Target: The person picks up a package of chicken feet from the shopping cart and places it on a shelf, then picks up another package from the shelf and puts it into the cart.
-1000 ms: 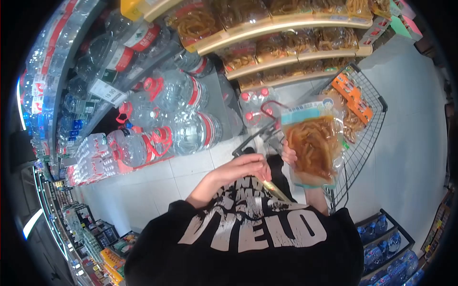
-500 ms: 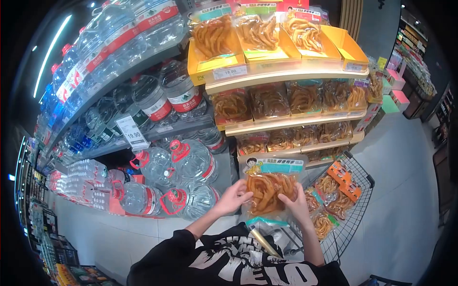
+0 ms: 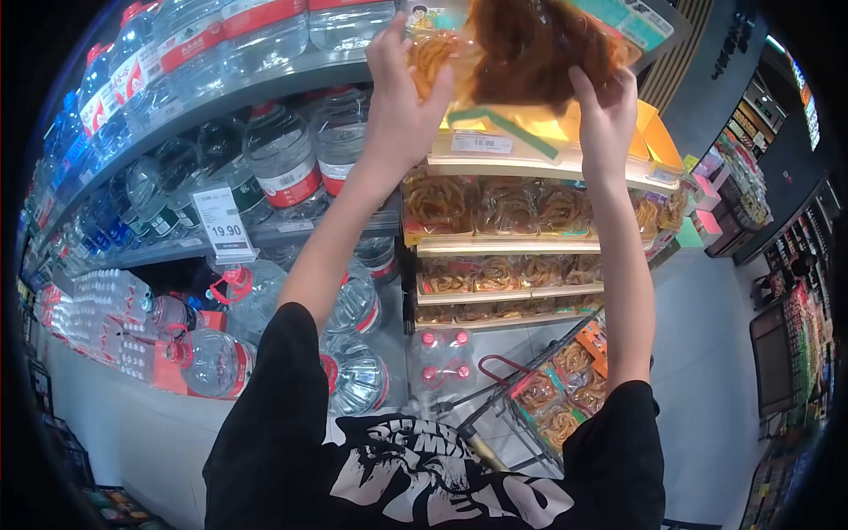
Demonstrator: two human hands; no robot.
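A clear packet of brown chicken feet [image 3: 539, 57] is held up in front of the top shelf, tilted, its teal header at upper right. My left hand [image 3: 402, 97] closes on its left edge, thumb at the front. On its lower right edge my right hand [image 3: 608, 124] grips with thumb and fingers. Behind the packet stand yellow display boxes [image 3: 655, 132], partly hidden by it and by my right hand. Below my hands, more bagged chicken feet [image 3: 508, 205] line the lower shelves.
To the left, shelves hold large water bottles [image 3: 283, 159] and a price sign [image 3: 225, 225]. More big bottles [image 3: 216, 360] stand low down. A wire cart [image 3: 517, 424] with several packets [image 3: 561, 428] is at lower right, near a red-capped bottle pack [image 3: 442, 358].
Both hands have raised the packet from chest height to the top shelf and tilted it. My arms are now stretched forward, and the view has shifted.
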